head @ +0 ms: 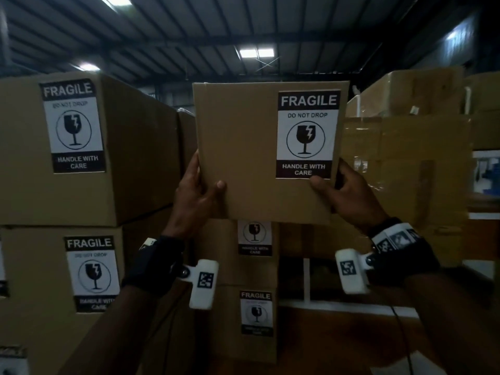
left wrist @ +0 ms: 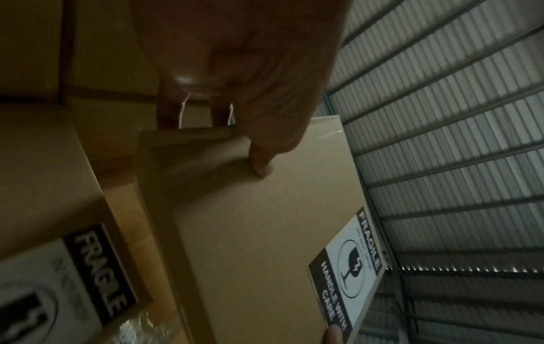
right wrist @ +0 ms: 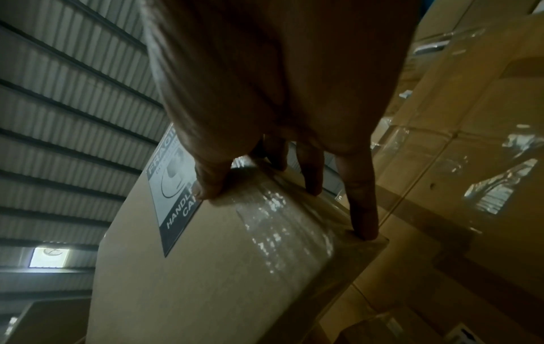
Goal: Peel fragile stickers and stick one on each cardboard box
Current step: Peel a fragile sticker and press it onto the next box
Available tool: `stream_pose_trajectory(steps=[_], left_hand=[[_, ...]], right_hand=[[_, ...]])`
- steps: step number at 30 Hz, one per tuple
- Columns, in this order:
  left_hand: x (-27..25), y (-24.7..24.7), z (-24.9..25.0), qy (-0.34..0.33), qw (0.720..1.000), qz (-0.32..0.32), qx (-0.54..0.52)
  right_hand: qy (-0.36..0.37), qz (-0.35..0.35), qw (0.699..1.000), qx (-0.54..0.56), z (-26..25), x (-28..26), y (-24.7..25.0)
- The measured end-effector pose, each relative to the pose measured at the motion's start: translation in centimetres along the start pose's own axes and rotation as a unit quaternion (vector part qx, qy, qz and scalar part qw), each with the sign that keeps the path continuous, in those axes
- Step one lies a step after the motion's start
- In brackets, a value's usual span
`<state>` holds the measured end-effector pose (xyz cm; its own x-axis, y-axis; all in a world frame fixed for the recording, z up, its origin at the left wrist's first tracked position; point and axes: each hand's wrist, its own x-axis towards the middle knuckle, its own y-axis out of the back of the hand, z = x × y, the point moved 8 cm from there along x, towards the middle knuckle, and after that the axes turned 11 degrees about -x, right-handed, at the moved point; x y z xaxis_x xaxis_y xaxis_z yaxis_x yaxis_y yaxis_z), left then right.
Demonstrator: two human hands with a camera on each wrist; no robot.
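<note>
While both hands (head: 265, 196) grip labelled box (head: 243, 158) at lower corners: keep level, square over stack (head: 254, 266), lower gently.

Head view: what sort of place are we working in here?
Most likely a warehouse or storeroom. Stacked cardboard boxes already bearing fragile stickers fill the view, more taped cartons stand to the right, and a corrugated metal roof with strip lights runs overhead.

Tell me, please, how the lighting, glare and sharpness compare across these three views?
Head view: dim, ceiling lights blown out, the held box and its sticker sharp, edges soft. Left wrist view: dark, left hand blurred. Right wrist view: glare on the box's tape, right hand shadowed.
</note>
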<state>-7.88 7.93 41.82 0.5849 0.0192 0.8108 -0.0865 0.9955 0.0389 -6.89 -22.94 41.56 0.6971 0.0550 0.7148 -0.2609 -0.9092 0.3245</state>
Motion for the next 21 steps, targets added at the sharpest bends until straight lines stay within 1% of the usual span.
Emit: stream_pose_trajectory(steps=[6, 11, 13, 15, 17, 18, 19, 21], left_hand=[[2.5, 3.5, -4.0, -0.001, 0.996, 0.063, 0.065], [4.3, 5.7, -7.4, 0.007, 0.984, 0.111, 0.138], [4.6, 6.3, -7.7, -0.006, 0.968, 0.14, 0.211], [4.4, 6.4, -7.5, -0.029, 0.937, 0.159, 0.309], [4.0, 5.7, -8.0, -0.056, 0.916, 0.132, 0.375], [3.9, 5.5, -9.0, -0.056, 0.909, 0.114, 0.396], [3.7, 5.6, -10.5, -0.042, 0.907, 0.099, 0.408], [3.3, 5.6, -13.7, 0.006, 0.911, 0.07, 0.407]], right_hand=[[0.01, -0.016, 1.0, 0.022, 2.2, 4.5, -5.4], [0.035, -0.018, 0.999, 0.015, 2.8, 7.2, -8.3], [0.03, -0.02, 0.999, 0.009, 3.5, 7.8, -9.4], [0.024, -0.017, 1.0, 0.002, 4.3, 7.9, -10.3], [0.013, -0.017, 1.0, 0.011, 5.6, 7.4, -11.3], [0.003, -0.016, 1.0, 0.019, 6.3, 6.9, -11.8], [-0.009, -0.015, 1.0, 0.024, 7.3, 6.5, -12.3], [-0.029, -0.022, 0.999, 0.039, 9.0, 5.5, -13.4]])
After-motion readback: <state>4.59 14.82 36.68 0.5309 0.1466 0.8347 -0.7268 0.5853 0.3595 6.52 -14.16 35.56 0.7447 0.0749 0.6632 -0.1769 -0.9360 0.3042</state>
